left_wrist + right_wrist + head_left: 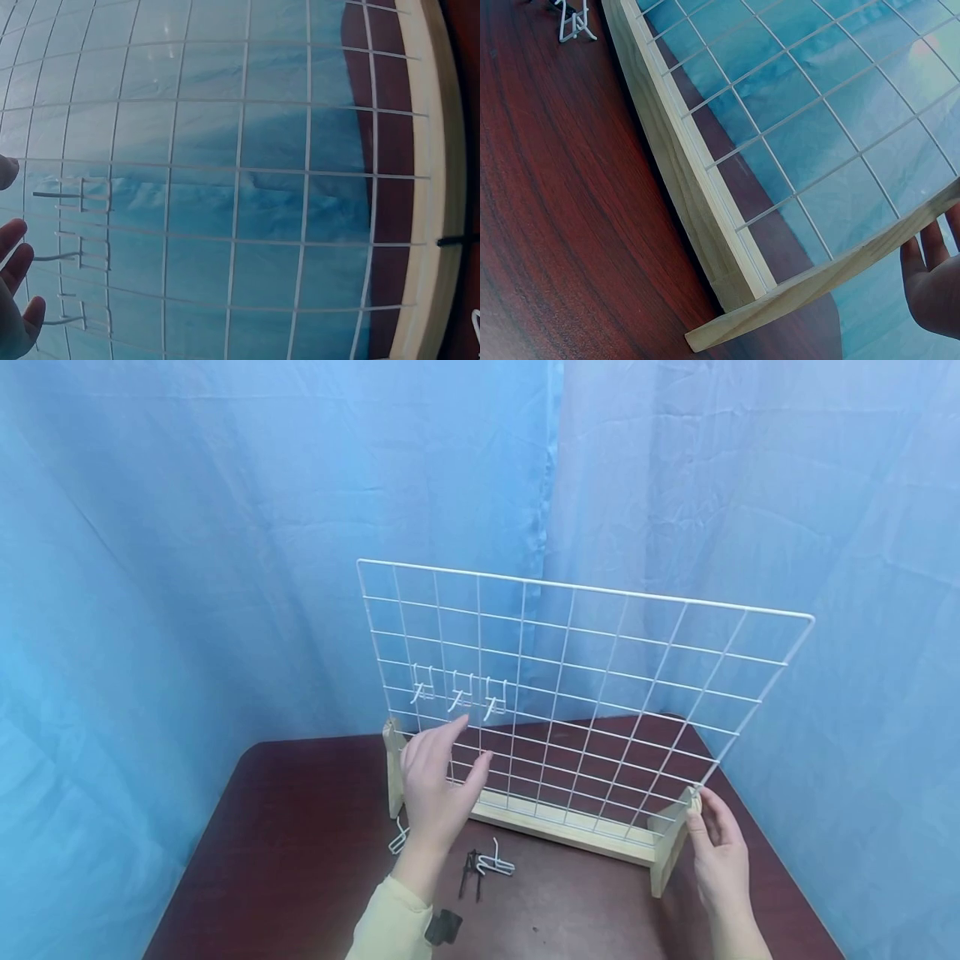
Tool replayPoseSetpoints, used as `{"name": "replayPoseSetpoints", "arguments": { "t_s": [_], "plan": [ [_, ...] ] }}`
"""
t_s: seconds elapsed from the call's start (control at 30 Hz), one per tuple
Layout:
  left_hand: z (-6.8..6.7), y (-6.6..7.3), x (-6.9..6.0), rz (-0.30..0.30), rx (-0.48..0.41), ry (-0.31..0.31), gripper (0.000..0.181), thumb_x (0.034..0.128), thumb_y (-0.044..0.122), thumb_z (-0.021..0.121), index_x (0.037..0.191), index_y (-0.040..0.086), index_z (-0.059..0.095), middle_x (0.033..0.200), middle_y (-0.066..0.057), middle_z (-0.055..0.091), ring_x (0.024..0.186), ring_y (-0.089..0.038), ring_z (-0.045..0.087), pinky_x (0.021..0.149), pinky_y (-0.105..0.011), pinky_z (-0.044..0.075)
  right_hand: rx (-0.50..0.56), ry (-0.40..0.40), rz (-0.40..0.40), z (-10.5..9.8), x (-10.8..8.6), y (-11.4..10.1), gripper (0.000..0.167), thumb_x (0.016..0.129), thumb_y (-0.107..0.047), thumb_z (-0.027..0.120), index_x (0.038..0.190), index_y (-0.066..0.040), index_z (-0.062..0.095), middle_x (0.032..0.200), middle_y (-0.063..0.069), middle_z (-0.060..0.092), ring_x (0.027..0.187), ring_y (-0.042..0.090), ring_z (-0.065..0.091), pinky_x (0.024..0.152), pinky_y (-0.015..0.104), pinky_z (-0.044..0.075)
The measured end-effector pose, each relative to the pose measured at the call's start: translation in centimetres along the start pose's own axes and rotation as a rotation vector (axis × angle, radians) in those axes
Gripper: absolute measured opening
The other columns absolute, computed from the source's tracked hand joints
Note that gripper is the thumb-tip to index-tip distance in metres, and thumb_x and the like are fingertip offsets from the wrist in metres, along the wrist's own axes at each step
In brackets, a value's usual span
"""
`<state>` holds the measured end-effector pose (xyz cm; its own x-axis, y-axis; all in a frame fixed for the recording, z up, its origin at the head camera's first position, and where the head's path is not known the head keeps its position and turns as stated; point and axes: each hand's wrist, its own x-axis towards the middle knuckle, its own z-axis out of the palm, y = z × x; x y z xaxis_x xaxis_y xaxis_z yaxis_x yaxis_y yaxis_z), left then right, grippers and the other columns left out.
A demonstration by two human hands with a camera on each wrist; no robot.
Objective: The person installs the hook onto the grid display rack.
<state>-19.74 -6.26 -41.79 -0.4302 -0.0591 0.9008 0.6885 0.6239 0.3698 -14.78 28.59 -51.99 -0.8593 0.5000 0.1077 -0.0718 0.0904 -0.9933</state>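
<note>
A white wire grid panel [570,586] stands upright in a pale wooden stand [562,833]. Three white wire hooks hang side by side on its left part: a left hook [422,692], a middle hook [460,700] and a right hook [494,707]. Just below and in front of them is my left hand [435,785], thumb and fingers spread apart, holding nothing. In the left wrist view, its fingertips [16,262] show beside the hooks. My right hand [722,856] grips the stand's right end piece [670,847], thumb in front; the right wrist view shows its fingers [934,247] against the wood.
On the dark red table [300,827] in front of the stand lie a loose white hook [498,864], black hooks [470,867] and another white hook [399,838], partly behind my left forearm. Beside my left sleeve is a small black object [444,927]. Blue curtains [300,527] surround the table.
</note>
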Motion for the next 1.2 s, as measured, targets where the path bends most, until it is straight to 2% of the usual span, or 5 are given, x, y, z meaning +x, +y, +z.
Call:
{"name": "replayPoseSetpoints", "arguments": {
  "t_s": [0.27, 0.53, 0.67, 0.9, 1.2],
  "plan": [
    [-0.8, -1.3, -2.6, 0.004, 0.044, -0.001, 0.04, 0.0794, 0.02, 0.076, 0.117, 0.007, 0.068, 0.104, -0.006, 0.071, 0.095, -0.029, 0.062, 0.09, -0.046, 0.044, 0.026, -0.001, -0.011, 0.0, 0.0, 0.0, 0.047, 0.102, -0.013, 0.054, 0.148, -0.006, 0.043, 0.135, -0.007, 0.05, 0.14, 0.015, 0.037, 0.107, 0.017, 0.035],
    [-1.5, -3.1, -5.6, -0.083, 0.066, -0.04, 0.043, 0.0746, 0.014, 0.079, 0.116, 0.007, 0.069, 0.102, -0.004, 0.072, 0.095, -0.027, 0.06, 0.09, -0.05, 0.04, 0.032, 0.008, -0.013, 0.0, 0.0, 0.0, 0.047, 0.102, -0.014, 0.054, 0.147, -0.006, 0.043, 0.134, -0.008, 0.05, 0.14, 0.015, 0.038, 0.106, 0.017, 0.036],
    [-1.8, -4.2, -7.0, -0.134, 0.086, -0.079, 0.042, 0.0757, 0.014, 0.079, 0.115, 0.008, 0.068, 0.1, -0.003, 0.072, 0.095, -0.026, 0.06, 0.088, -0.047, 0.04, 0.036, 0.009, -0.009, 0.0, 0.0, 0.0, 0.047, 0.102, -0.014, 0.055, 0.147, -0.005, 0.043, 0.136, -0.006, 0.05, 0.14, 0.016, 0.038, 0.107, 0.017, 0.035],
    [-2.1, -6.3, -9.2, -0.202, 0.116, -0.159, 0.048, 0.0723, 0.011, 0.085, 0.117, 0.01, 0.068, 0.102, -0.001, 0.072, 0.098, -0.027, 0.061, 0.091, -0.049, 0.04, 0.029, 0.01, -0.005, 0.0, 0.0, 0.0, 0.048, 0.102, -0.014, 0.054, 0.147, -0.006, 0.043, 0.138, -0.004, 0.05, 0.14, 0.016, 0.038, 0.107, 0.017, 0.036],
    [-2.9, -7.9, -11.1, -0.334, 0.126, -0.295, 0.053, 0.0733, 0.011, 0.086, 0.123, 0.012, 0.066, 0.105, -0.002, 0.071, 0.102, -0.026, 0.06, 0.096, -0.051, 0.04, 0.005, 0.003, -0.004, 0.0, 0.0, 0.0, 0.048, 0.102, -0.015, 0.054, 0.148, -0.006, 0.042, 0.14, -0.002, 0.049, 0.141, 0.017, 0.037, 0.107, 0.018, 0.035]
  ]
}}
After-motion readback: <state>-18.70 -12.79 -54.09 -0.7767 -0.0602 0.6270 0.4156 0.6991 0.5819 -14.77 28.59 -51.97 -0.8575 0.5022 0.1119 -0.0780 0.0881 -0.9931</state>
